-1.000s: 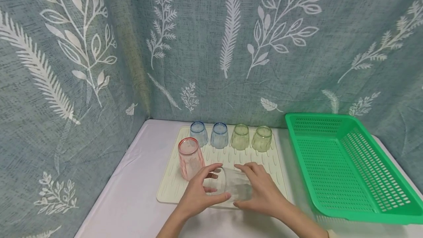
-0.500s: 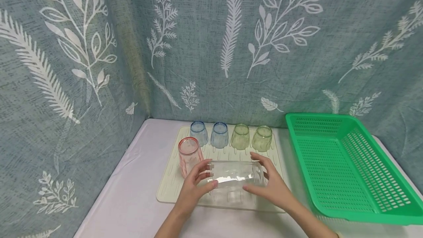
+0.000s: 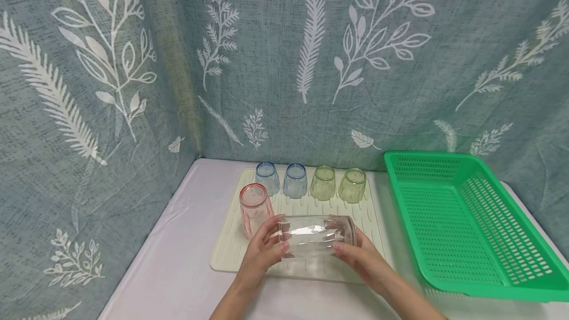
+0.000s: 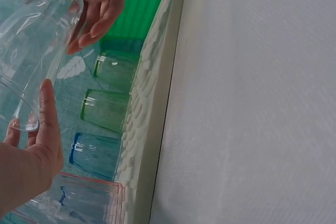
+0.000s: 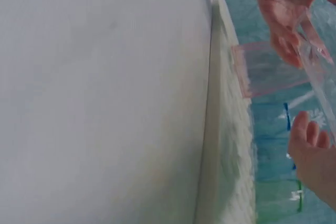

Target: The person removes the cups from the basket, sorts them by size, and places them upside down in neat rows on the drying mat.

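A clear drinking glass (image 3: pixel 306 238) lies on its side in the air over the cream drying mat (image 3: pixel 228 256), held between both hands. My left hand (image 3: pixel 261 251) grips its left end, thumb in front and fingers behind. The right hand (image 3: pixel 366 257) holds the other end, its thumb on the near side and its fingers showing through the glass. A tall pink-tinted glass (image 3: pixel 255 211) stands on the mat just beyond the left hand. In the right wrist view the clear glass (image 5: pixel 320 77) is cut off by the frame's edge.
Two blue glasses (image 3: pixel 295 184) and two green glasses (image 3: pixel 323 184) stand in a row along the mat's back edge. To the right sits a green plastic basket (image 3: pixel 402 231) on the white table (image 3: pixel 178 260). A leaf-patterned curtain (image 3: pixel 275 63) hangs behind and at the left.
The clear glass has swung level and turned between the hands. The right hand has shifted to the right and now wraps its end; the left hand has moved slightly left.
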The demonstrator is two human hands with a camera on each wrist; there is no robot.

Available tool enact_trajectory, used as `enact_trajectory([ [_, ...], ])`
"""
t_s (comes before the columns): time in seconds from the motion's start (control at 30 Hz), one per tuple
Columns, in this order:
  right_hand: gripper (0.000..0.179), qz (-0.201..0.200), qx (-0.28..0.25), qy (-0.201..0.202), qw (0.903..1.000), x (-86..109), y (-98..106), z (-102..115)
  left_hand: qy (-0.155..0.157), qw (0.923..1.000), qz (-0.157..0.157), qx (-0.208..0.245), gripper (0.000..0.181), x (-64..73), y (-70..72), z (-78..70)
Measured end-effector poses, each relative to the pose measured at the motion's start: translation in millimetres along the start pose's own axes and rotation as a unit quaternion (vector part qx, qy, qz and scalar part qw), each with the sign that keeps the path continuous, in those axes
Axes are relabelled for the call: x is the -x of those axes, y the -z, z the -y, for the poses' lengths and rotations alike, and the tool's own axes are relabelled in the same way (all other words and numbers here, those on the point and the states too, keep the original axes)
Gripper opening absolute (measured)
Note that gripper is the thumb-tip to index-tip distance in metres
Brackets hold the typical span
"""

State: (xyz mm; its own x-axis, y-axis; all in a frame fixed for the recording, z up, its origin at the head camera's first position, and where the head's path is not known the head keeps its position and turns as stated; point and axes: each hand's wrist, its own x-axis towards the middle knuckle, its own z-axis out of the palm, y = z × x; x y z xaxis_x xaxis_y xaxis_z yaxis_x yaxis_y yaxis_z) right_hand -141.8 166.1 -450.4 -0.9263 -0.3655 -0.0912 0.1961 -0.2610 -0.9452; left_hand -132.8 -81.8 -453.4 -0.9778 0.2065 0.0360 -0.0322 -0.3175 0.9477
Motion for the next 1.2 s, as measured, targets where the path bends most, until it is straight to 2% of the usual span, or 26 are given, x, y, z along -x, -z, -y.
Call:
enact_trajectory([
  [0.1, 0.060, 0.011, -0.030, 0.002, 0.9995, 0.0, -1.1, -2.4, -0.001, 1.0000, 0.002, 0.010, 0.066, 0.7, 0.3, 0.7],
  [0.3, 0.050, 0.020, -0.051, 0.009, 0.9985, 0.5, -1.4, -4.2, 0.006, 0.9998, 0.013, 0.012, 0.066, 1.7, 2.4, 1.0],
  [0.47, 0.058, 0.007, -0.058, -0.002, 0.9983, 0.5, -3.0, -2.7, 0.015, 0.9995, 0.027, 0.000, 0.068, 2.8, 6.2, 1.1],
  [0.57, 0.069, 0.000, -0.054, -0.002, 0.9985, 0.5, -4.0, -0.1, 0.019, 0.9986, 0.035, -0.035, 0.068, 3.9, 10.4, 1.4],
  [0.67, 0.074, -0.006, -0.034, 0.013, 0.9993, -1.2, -4.0, 2.6, 0.005, 0.9947, 0.029, -0.098, 0.065, 6.7, 16.4, 1.0],
  [0.73, 0.073, -0.021, -0.004, 0.023, 0.9995, -3.7, -3.9, 4.6, -0.028, 0.9869, 0.022, -0.158, 0.062, 10.5, 22.4, 0.4],
  [0.8, 0.071, -0.045, 0.036, 0.033, 0.9978, -7.1, -4.5, 7.5, -0.085, 0.9732, 0.013, -0.213, 0.055, 14.9, 30.8, -0.3],
  [0.83, 0.070, -0.060, 0.058, 0.038, 0.9958, -8.9, -5.1, 9.3, -0.118, 0.9644, 0.006, -0.236, 0.051, 17.3, 35.8, -0.6],
  [0.9, 0.067, -0.091, 0.108, 0.045, 0.9889, -12.5, -6.5, 13.2, -0.185, 0.9422, -0.019, -0.279, 0.042, 21.1, 46.8, -2.0],
  [0.97, 0.066, -0.116, 0.157, 0.051, 0.9794, -16.1, -8.0, 17.2, -0.229, 0.9231, -0.056, -0.303, 0.035, 23.2, 58.2, -4.5],
  [1.0, 0.067, -0.129, 0.182, 0.053, 0.9733, -17.5, -8.8, 19.2, -0.235, 0.9158, -0.079, -0.316, 0.034, 23.7, 63.8, -6.0],
  [1.07, 0.070, -0.146, 0.228, 0.055, 0.9610, -20.9, -9.9, 22.3, -0.213, 0.9058, -0.118, -0.346, 0.040, 24.2, 73.9, -9.7],
  [1.13, 0.072, -0.155, 0.260, 0.060, 0.9512, -25.0, -10.7, 23.9, -0.164, 0.9015, -0.135, -0.377, 0.053, 24.2, 82.4, -13.2],
  [1.2, 0.074, -0.160, 0.287, 0.073, 0.9414, -29.4, -11.7, 24.4, -0.103, 0.8959, -0.127, -0.413, 0.070, 23.6, 89.7, -15.5],
])
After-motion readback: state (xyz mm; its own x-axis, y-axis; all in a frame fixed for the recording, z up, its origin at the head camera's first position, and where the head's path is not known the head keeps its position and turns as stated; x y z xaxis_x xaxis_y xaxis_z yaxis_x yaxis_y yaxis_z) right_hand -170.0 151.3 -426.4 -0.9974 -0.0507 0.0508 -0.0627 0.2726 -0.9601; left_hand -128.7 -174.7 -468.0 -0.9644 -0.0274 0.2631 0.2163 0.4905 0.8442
